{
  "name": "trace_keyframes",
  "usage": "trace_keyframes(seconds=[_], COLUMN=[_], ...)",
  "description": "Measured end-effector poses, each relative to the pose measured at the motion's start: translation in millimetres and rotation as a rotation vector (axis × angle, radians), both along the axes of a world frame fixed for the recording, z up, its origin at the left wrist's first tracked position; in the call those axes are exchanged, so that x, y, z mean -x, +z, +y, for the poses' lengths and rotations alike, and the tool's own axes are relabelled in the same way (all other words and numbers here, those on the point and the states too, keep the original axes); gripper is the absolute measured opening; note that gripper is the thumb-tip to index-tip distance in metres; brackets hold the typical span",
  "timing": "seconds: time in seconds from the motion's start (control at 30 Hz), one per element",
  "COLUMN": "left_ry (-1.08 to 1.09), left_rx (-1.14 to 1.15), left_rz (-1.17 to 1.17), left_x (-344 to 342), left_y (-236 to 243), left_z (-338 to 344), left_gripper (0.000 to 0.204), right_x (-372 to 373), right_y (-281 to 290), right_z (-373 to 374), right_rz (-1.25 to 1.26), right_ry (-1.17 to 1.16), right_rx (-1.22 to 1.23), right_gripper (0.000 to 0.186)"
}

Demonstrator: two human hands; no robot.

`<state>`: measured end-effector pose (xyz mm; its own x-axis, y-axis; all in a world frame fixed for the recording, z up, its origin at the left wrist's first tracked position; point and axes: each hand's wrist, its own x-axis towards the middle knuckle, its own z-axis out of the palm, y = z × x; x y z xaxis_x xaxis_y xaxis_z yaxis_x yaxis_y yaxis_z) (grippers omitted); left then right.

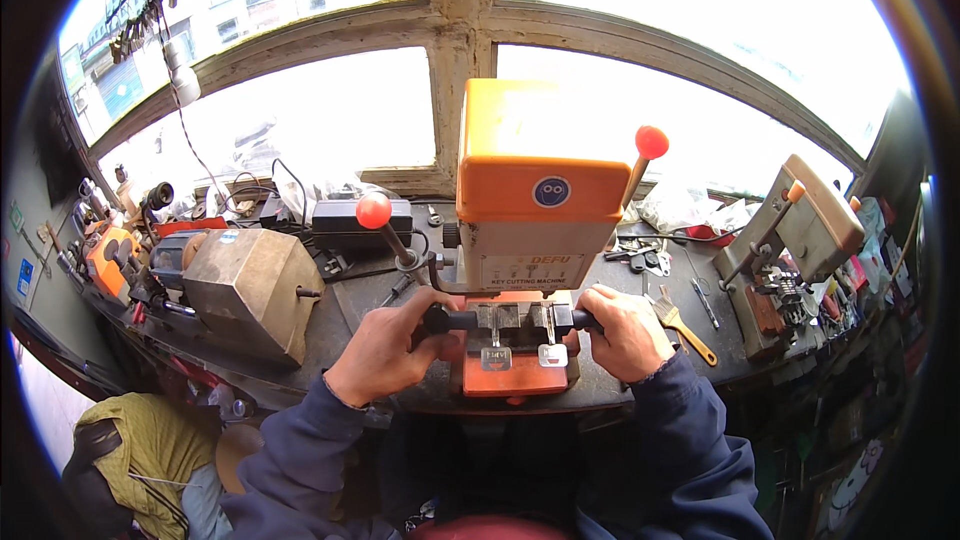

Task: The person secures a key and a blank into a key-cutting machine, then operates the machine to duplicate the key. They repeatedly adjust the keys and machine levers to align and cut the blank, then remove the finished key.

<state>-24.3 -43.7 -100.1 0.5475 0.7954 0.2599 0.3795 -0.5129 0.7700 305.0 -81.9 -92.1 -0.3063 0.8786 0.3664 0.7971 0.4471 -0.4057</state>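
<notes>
An orange and grey key-cutting machine (540, 190) stands in front of me, with two red ball levers (374, 209). Two clamps on its orange base (515, 383) each hold a key: a darker metal one (496, 357) on the left, a silvery one (553, 355) on the right. My left hand (390, 345) is closed on the black knob (437, 319) at the left clamp. My right hand (625, 337) is closed round the knob at the right clamp, which is mostly hidden by its fingers.
A metal machine (250, 295) stands at left, another key machine (790, 260) at right. A yellow-handled brush (700, 343), tweezers (705, 302) and several loose keys (645, 258) lie on the dark bench (350, 300). Olive cloth (140, 440) is at lower left. Windows line the back.
</notes>
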Motion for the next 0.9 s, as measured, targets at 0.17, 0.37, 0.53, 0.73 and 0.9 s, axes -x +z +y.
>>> trace_keyframes(seconds=[0.17,0.37,0.53,0.73,0.9], left_ry=[0.02,0.009,0.133,0.296,0.135], left_rx=[0.062,0.055,-0.023,0.101,0.255], left_rz=[0.053,-0.016,-0.199,-0.897,-0.72], left_x=[1,0,13,21,2], left_y=[1,3,6,15,13], left_z=[0,-1,5,46,111], left_gripper=[0.047,0.044,0.017,0.021,0.03], right_x=[-3,-5,-9,-1,3], right_y=[-4,-3,-17,-73,-103], right_z=[5,2,-16,-50,-56], right_rz=[0.033,0.065,0.302,0.618,0.528], right_ry=[0.026,0.024,-0.069,-0.346,-0.306], right_rx=[0.053,0.082,0.019,0.034,-0.089], right_gripper=[0.027,0.021,0.063,0.064,0.052])
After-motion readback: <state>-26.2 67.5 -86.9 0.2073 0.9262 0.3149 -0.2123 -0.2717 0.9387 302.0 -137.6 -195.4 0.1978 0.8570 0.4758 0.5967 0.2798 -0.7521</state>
